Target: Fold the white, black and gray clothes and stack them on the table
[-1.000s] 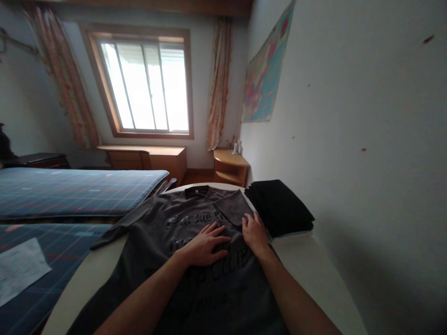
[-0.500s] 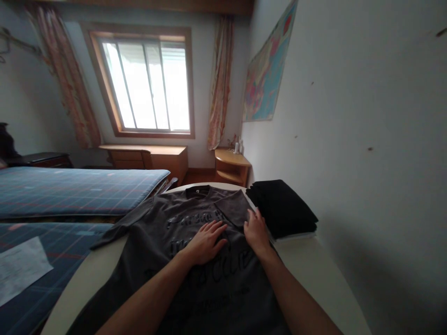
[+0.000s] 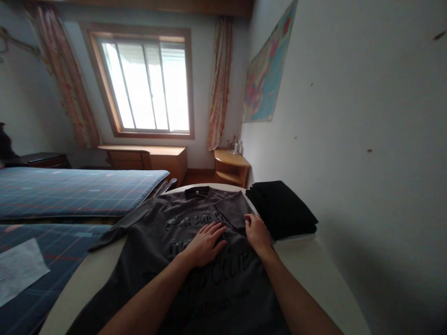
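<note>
A dark grey T-shirt (image 3: 153, 242) with black raised lettering lies spread on the pale table, its collar at the far side. One sleeve is folded inward over the chest on the right, while the left sleeve stretches out past the table's edge. My left hand (image 3: 206, 244) rests flat on the printed chest, fingers extended and slightly apart. At the shirt's right edge, by the folded sleeve, my right hand (image 3: 257, 232) has its fingers curled in and appears to pinch the cloth. The fingertips are partly hidden.
A stack of folded black cloth (image 3: 282, 207) sits on the table (image 3: 314, 274) at the right, close to the wall. Beds with blue plaid mattresses (image 3: 84, 190) stand on the left, a paper sheet (image 3: 23, 267) on the nearer one. A desk (image 3: 167, 156) is under the window.
My right hand has curled its fingers more and drawn slightly toward me along the shirt's right edge. My left hand stays in place on the chest.
</note>
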The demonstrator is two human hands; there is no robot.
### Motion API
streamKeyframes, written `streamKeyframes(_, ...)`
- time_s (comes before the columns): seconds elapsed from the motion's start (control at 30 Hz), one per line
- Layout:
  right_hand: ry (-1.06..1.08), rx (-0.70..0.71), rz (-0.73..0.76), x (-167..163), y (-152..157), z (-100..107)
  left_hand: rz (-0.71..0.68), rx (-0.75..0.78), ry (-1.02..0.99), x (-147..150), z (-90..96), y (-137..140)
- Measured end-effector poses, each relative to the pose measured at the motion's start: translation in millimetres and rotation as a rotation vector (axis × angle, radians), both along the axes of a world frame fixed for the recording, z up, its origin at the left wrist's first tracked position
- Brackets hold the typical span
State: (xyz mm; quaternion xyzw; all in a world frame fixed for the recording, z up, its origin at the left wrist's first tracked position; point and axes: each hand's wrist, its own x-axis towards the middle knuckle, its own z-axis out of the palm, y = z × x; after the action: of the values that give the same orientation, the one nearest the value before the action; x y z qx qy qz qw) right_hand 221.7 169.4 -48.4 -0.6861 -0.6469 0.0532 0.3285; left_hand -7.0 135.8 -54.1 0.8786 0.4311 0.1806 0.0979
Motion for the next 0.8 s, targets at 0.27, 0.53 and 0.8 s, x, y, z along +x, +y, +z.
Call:
streamKeyframes(0.27, -0.025, 0.285, 0.205, -12.3, -5.4, 24.6, 0.120, 0.076, -0.184, 3.6, 3.9, 3.8)
streamKeyframes(0.53, -0.349, 0.019, 0.732, -61.2, -46.9, 37.5, 0.366, 0.059, -0.499, -5.0, 2.0, 21.0)
streamKeyframes(0.8, -0.441, -0.106, 0.499, -33.3, -96.4, 57.7, 0.177, 0.073, -0.344, -2.5, 1.2, 19.3)
